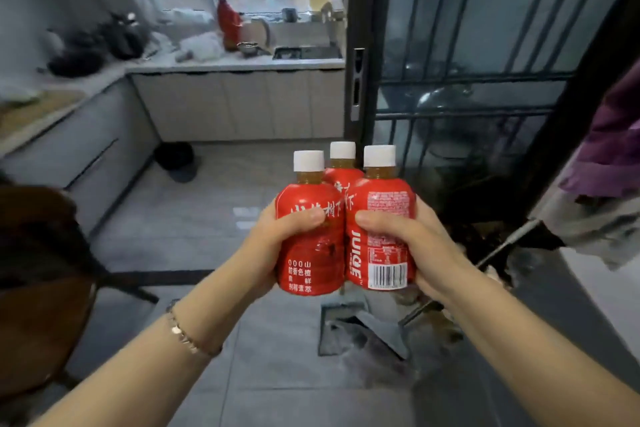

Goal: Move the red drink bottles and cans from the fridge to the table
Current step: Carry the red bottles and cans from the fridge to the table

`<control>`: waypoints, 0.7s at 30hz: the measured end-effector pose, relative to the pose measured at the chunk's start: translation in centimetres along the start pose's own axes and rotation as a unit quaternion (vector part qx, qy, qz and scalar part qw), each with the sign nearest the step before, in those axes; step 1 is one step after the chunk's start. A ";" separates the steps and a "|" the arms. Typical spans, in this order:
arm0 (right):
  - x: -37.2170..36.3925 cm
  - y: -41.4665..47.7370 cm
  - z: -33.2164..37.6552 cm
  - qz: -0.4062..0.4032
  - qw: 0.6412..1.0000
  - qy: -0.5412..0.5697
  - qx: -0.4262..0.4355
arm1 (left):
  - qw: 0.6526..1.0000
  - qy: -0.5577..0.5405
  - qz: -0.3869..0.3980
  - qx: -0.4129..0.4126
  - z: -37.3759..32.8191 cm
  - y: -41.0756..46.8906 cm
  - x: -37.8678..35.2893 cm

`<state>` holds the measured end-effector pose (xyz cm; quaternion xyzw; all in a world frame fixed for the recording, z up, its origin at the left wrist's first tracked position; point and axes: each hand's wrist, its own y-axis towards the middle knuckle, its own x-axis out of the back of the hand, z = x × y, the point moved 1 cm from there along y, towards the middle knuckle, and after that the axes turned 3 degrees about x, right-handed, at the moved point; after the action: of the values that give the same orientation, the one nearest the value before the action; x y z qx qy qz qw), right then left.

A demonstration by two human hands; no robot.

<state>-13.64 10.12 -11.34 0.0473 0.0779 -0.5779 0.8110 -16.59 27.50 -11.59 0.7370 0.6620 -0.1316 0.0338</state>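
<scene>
Three red juice bottles (335,239), white-capped and upright, are held bunched together in mid-air above a grey tiled floor (194,225), resting on no surface. The left grip (277,248) is clenched round the near-left bottle (311,256), with the thumb pressed across its white lettering. The right grip (415,250) clasps the near-right bottle (382,255), with the thumb lying above the word JUICE and a barcode. The third bottle (342,173) stands tucked behind the gap between the pair. Only its cap, neck and shoulder show, and what supports it cannot be told. A thin bracelet (183,336) circles the left wrist.

Beyond the bottles, a pale desk (235,65) runs under a window along the far wall. It carries a red container (227,19), a kettle (259,32) and dark bags (104,42), and a sink (306,53) is set into its right end. A dark-framed glass door (358,87) stands to the right of it. A black bowl (175,156) sits on the floor by the cabinets, a brown chair (41,295) fills the left edge, and purple cloth (614,139) hangs at the right.
</scene>
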 end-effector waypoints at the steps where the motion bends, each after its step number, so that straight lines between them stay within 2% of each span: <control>1: -2.4 0.3 -0.7 0.033 0.999 -0.006 -0.005 | 1.000 -0.008 -0.028 -0.010 0.0 -1.8 2.2; 6: -16.0 0.7 -4.4 0.192 0.980 -0.029 -0.032 | 0.984 -0.019 -0.169 -0.053 0.1 -12.5 12.3; 8: -22.1 -0.1 -5.8 0.264 0.963 -0.037 -0.031 | 0.968 -0.023 -0.242 -0.064 0.3 -17.2 16.6; 9: -28.1 -1.2 -7.4 0.314 0.948 -0.035 -0.039 | 0.950 -0.023 -0.300 -0.083 0.3 -22.2 20.6; 11: -31.8 -1.9 -8.3 0.339 0.939 -0.032 -0.036 | 0.943 -0.016 -0.323 -0.074 0.4 -25.1 23.1; 15: -44.8 -5.0 -11.4 0.431 0.900 -0.014 -0.063 | 0.905 0.007 -0.416 -0.087 -0.4 -35.4 30.8; 16: -50.1 -6.7 -12.6 0.468 0.880 -0.013 -0.076 | 0.888 0.008 -0.450 -0.093 -0.5 -39.8 33.8; 21: -64.5 -11.3 -15.7 0.547 0.832 -0.016 -0.090 | 0.835 -0.008 -0.540 -0.107 -0.9 -51.3 41.4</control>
<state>-46.12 69.05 -14.94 -0.0003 0.0781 -0.0314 0.9965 -63.32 73.99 -14.27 0.2529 0.9645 -0.0636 0.0410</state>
